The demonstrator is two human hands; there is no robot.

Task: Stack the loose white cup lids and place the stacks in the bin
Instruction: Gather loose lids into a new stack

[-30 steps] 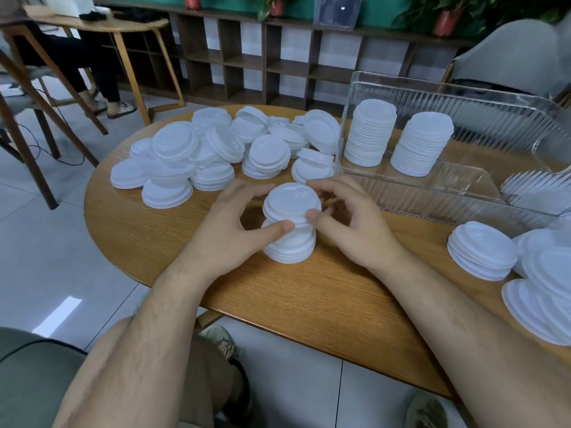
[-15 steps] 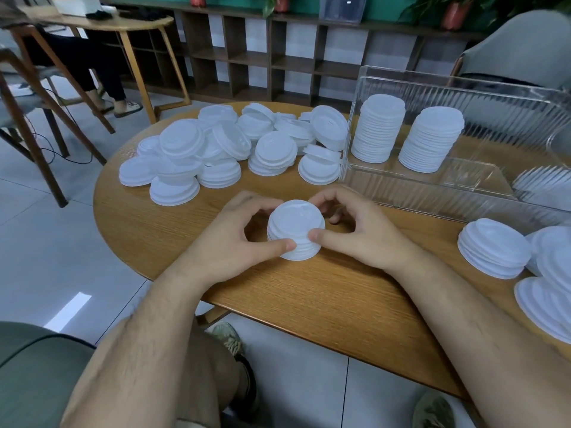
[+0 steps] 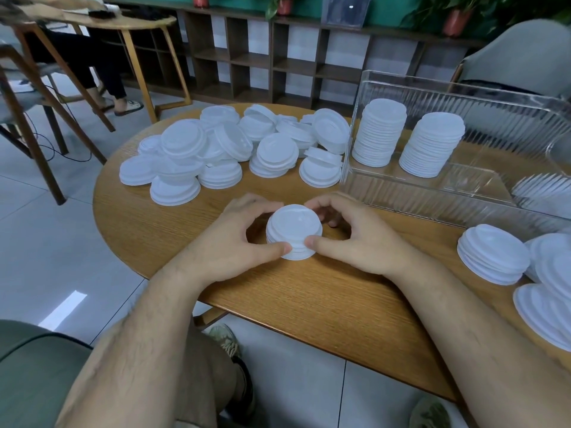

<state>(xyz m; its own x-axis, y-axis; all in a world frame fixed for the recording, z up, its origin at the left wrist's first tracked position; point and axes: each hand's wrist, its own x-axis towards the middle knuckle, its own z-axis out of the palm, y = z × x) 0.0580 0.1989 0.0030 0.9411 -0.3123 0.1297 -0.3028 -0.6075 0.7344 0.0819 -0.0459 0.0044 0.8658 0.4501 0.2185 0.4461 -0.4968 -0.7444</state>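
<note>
Held stack (image 3: 293, 230): a short pile of white cup lids, dome side up, standing on the round wooden table (image 3: 309, 301) towards its 6 o'clock edge, directly in front of the person.
Left hand (image 3: 228, 245): curled round the pile's 9 o'clock side. The thumb tip (image 3: 282, 248) presses the lower rims at about 7 o'clock, and the fingers wrap the far side near 11 o'clock.
Right hand (image 3: 355, 239): mirrors it on the 3 o'clock side, with its thumb tip (image 3: 312, 242) on the rims at about 5 o'clock and its fingers curled behind near 1 o'clock.
Grip width: each hand is spread just to the width of a lid. The two thumb tips lie close together and do not touch.
Loose lids (image 3: 231, 149): a jumbled heap at 11 o'clock from the pile, well apart from it. Some are tilted and some are nested in low piles.
Bin (image 3: 432, 202): clear ribbed plastic, at 1 to 2 o'clock, with its near wall just beyond the right hand's fingers.
Binned stacks (image 3: 381, 134): two tall upright columns side by side at the bin's left end, not touching each other.
Side stacks (image 3: 492, 254): a low pile at 3 o'clock, with more overlapping lids at the frame edge near 4 o'clock.
Beyond: a dark cubby shelf (image 3: 278, 63) at 12 o'clock and a grey chair (image 3: 519, 54) behind the bin.
</note>
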